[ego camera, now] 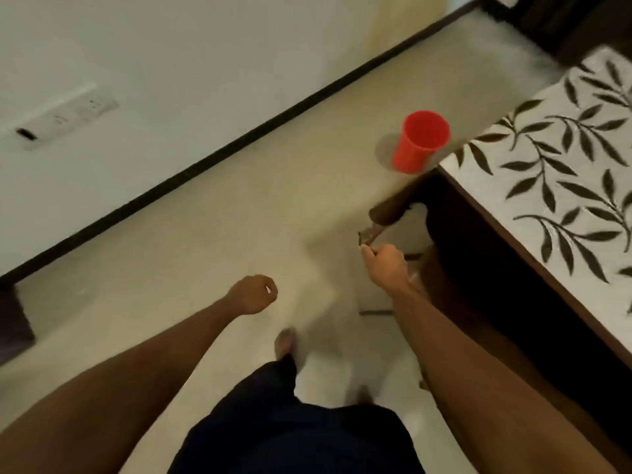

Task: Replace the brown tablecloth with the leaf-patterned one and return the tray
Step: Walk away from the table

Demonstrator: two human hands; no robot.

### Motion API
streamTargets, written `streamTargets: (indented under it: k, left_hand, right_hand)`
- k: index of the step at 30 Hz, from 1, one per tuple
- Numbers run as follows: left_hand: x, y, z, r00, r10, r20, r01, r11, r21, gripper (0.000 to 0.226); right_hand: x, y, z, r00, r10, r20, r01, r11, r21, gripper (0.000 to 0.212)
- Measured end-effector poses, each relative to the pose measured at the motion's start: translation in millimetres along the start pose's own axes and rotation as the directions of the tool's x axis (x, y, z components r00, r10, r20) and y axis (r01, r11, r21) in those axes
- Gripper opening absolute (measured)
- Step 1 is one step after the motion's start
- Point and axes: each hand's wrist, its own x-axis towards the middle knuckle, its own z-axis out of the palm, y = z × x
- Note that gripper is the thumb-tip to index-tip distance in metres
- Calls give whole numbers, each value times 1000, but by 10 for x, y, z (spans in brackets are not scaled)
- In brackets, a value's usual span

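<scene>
Right hand point(386, 265) is stretched forward and down beside the table corner, with its fingers curled in toward the palm. A small blurred brown piece point(369, 236) sits right at its fingertips. The blur hides whether the fingers pinch it or only lie against it, so I cannot tell. Left hand point(254, 294) hangs over the floor well apart from the right one, curled into a loose fist with nothing in it.

Just beyond the right hand a curved brown leg point(390, 210) comes down from the corner of the dark wooden table point(496, 254). The white tablecloth with dark leaf sprigs point(564, 172) lies spread flat on that table top at the right edge of the view, its edge running along the table's rim.

A red plastic cup point(420, 142) stands upright on the pale beige floor point(205, 241) near the table corner, apart from both hands. A bare foot point(285, 343) and dark blue shorts point(294, 422) show below the arms. Behind, a black skirting strip point(219, 155) runs along a white wall with a white socket panel point(65, 114).
</scene>
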Motion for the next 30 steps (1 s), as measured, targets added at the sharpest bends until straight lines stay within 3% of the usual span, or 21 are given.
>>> streamTargets:
  k: [6,13,16,21,27,30]
  left_hand:
    - [331,-546,-622,996,-78,37,79,997,-20,17]
    - [1284,-405,-1387,994,-78,80,78,997,-3,16]
    - [1883,-122,-1825,992,-88,96,86,996,25,17]
    - [2737,559,-2588,991,-2,134,-8,998,69,19]
    - [3672,1606,-3231,977,134,168,-160,975,153,17]
    - [4309,2290,-3414,952,203,229,-249,949,194,18]
  right_hand:
    - [517,-613,325,998,8,66,-10,1000,27,43]
    - [1452,-1046,408,996,15,87,-21,998,64,54]
    - [2039,-1201,282,986,97,135,-110,989,94,53]
    - [2807,-1467,-189,975,105,194,-130,984,124,54]
    - [3574,-1471,-929,984,165,71,-176,963,206,58]
    - [3991,-1218,-1328,960,278,37,-278,927,252,56]
